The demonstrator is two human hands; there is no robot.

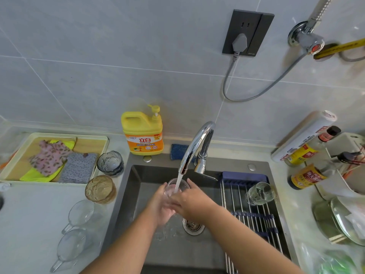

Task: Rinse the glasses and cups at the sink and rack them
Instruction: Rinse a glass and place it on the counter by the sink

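Standing mouth-up under the faucet stream, the clear glass is cupped by both hands, left hand and right hand fingers curled closed around it, the rack just right of the faucet, nearer the right hand.

Glossy chrome faucet, matt dark metal sink, clear glass cup, steel-rod rack.

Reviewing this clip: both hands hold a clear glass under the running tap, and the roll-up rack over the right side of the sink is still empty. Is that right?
Not quite. The rack is not empty: the head view shows one ribbed clear glass lying on it near its far end. The rest holds: the left hand and right hand hold a clear glass under the running tap.
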